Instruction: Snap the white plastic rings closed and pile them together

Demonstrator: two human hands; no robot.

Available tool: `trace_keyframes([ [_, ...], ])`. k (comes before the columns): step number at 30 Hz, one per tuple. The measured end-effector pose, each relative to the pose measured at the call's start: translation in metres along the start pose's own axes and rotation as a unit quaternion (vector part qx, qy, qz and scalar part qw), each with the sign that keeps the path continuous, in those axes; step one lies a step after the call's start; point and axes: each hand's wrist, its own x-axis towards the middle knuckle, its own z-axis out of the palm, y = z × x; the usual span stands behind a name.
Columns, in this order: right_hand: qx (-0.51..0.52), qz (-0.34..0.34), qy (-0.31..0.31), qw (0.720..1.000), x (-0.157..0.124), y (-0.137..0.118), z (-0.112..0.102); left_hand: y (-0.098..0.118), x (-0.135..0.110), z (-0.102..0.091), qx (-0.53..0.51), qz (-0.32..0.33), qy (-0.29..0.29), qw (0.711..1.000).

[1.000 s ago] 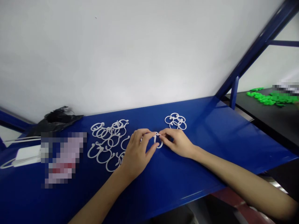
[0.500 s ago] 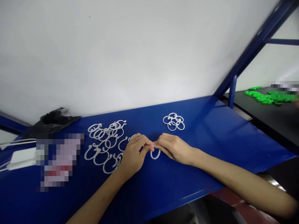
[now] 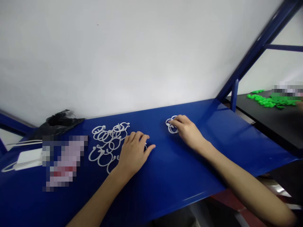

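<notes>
A loose spread of white plastic rings [image 3: 105, 141] lies on the blue shelf [image 3: 217, 142], left of centre. My left hand [image 3: 133, 153] rests palm down on the right edge of that spread, fingers stretched over a ring or two. A small tight cluster of white rings [image 3: 169, 125] sits further right and back. My right hand [image 3: 188, 131] reaches onto this cluster, its fingertips pinched on a white ring at the cluster's near side and hiding most of the cluster.
A crumpled black bag [image 3: 59, 120] lies at the back left against the white wall. A white flat object with cords [image 3: 27, 156] sits at the far left beside a blurred patch [image 3: 64, 161]. A blue frame strut [image 3: 254, 50] rises at the right. Green parts [image 3: 266, 100] lie on a dark bench beyond.
Both hands held one ring together at the centre. Now they have parted: my right hand carried the ring back-right onto the small cluster, and my left hand dropped onto the loose spread.
</notes>
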Motion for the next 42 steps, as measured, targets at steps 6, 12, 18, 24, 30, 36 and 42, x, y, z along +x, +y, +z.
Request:
trace_keyframes([
  [6, -0.024, 0.148, 0.017, 0.988, 0.005, 0.054, -0.002, -0.004, -0.005, -0.001, 0.025, -0.009, -0.048, 0.998],
  [12, -0.045, 0.206, -0.025, 0.977, 0.006, 0.059, -0.003, -0.004, -0.005, 0.001, 0.0, 0.006, -0.034, 0.999],
  [18, -0.054, 0.213, -0.04, 0.975, 0.006, 0.062, -0.004, -0.004, -0.002, 0.0, -0.018, 0.011, -0.036, 0.999],
  [24, -0.059, 0.218, -0.036, 0.973, 0.006, 0.063, -0.004, -0.002, -0.001, -0.002, -0.04, 0.019, -0.001, 0.999],
  [30, -0.082, 0.181, 0.014, 0.98, 0.008, 0.057, -0.006, 0.0, 0.0, -0.002, -0.077, 0.028, 0.012, 0.997],
  [36, 0.042, 0.001, 0.041, 0.998, 0.004, 0.009, -0.004, -0.002, 0.0, -0.001, -0.125, 0.017, -0.025, 0.992],
  [42, 0.166, -0.152, -0.118, 0.967, -0.007, -0.035, 0.018, -0.002, 0.002, -0.003, -0.189, 0.017, -0.049, 0.981],
])
